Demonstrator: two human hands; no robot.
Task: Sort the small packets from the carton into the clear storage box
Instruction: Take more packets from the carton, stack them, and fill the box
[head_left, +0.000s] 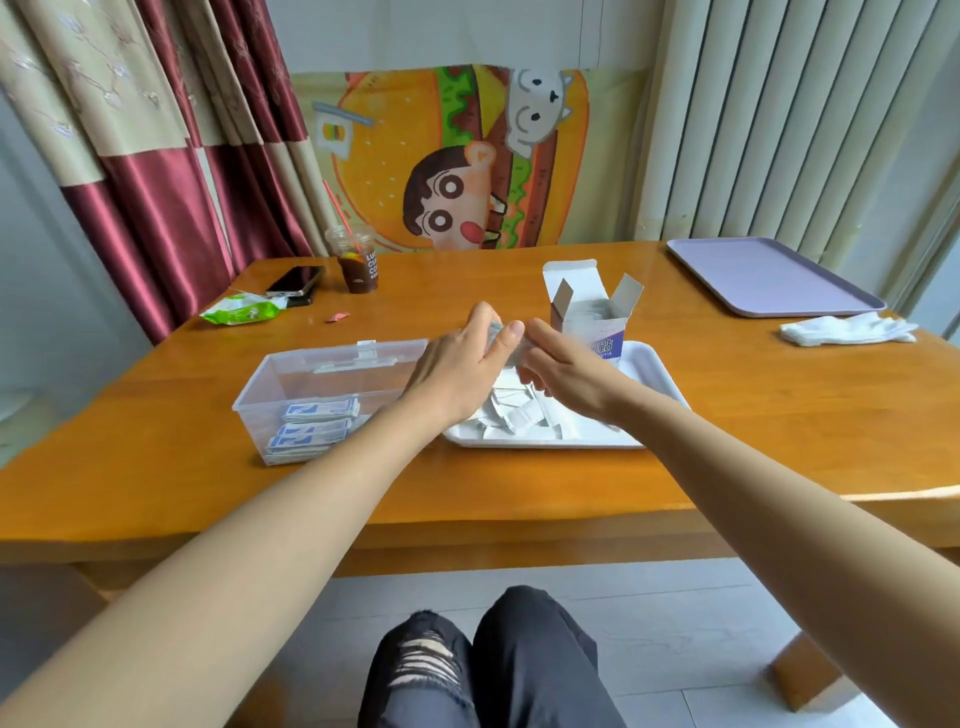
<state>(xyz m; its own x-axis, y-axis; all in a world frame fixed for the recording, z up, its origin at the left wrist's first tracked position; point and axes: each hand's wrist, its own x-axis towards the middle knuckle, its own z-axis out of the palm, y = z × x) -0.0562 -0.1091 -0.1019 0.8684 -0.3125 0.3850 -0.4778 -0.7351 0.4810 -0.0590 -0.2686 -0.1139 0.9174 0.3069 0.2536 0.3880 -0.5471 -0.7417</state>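
My left hand grips a small stack of grey-white packets above the white tray. My right hand meets it from the right, its fingers blurred against the same stack. The open carton stands on the tray's far end with more packets inside. Several loose white packets lie scattered in the tray under my hands. The clear storage box sits left of the tray, holding three piles of blue-and-white packets at its near end.
On the wooden table, a phone, an iced drink cup and a green wipes pack lie at the far left. A lilac tray and a white cloth are at the far right.
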